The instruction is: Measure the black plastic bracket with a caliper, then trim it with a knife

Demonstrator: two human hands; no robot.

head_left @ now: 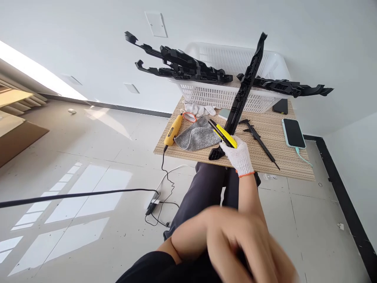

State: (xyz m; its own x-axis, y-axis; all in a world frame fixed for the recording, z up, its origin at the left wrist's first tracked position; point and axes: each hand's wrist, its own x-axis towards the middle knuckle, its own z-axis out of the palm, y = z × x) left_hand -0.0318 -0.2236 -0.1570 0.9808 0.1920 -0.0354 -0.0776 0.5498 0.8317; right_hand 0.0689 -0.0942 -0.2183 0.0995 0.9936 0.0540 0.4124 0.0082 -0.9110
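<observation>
One yellow cutter (227, 136) is clamped in the gloved right grip (238, 154); whether the long black part (238, 106) behind is also held is hidden. More black parts (191, 65) are laid across the basket (196, 93) beyond; how much is finished cannot be told. Nearer, the left grip (240, 239) is blurred, cut off, its closure unclear.

The left hand (240, 236), blurred, cut off below, partly hides the right forearm (247, 193).
</observation>
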